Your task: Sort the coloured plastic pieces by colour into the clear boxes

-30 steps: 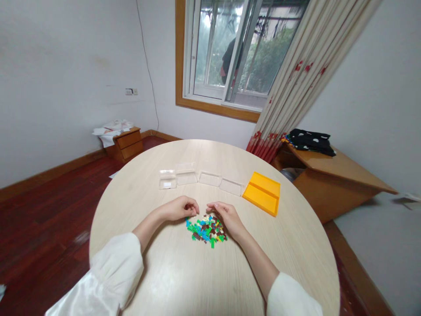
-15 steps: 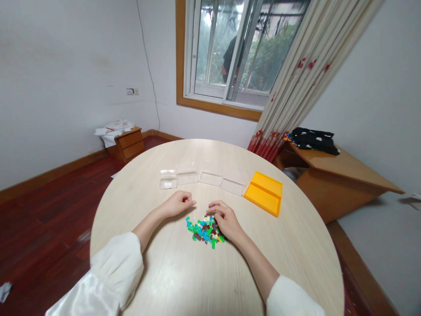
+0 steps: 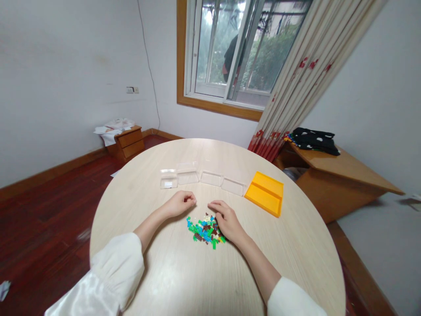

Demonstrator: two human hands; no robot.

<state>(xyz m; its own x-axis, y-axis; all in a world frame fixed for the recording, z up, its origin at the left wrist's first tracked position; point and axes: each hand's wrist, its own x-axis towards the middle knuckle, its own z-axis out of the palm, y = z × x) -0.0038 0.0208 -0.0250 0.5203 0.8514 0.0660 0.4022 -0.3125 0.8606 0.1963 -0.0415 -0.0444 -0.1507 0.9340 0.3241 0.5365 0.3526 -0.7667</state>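
A loose pile of small green, blue, brown, white and yellow bricks lies on the round pale table. My left hand rests above and left of the pile, its fingers curled together; what they hold, if anything, is too small to see. At the pile's right edge is my right hand, with its fingers stretched toward the left and the thumb apart from them. Nothing shows between those fingers.
Beyond my hands stand clear plastic boxes in a curved row. A yellow two-part tray lies to their right. Further off are a small drawer cabinet and a tilted wooden desk with dark cloth.
The fingers of my right hand have drawn closer together and stretched out a little, off the pile's upper edge. My left hand has curled slightly more.
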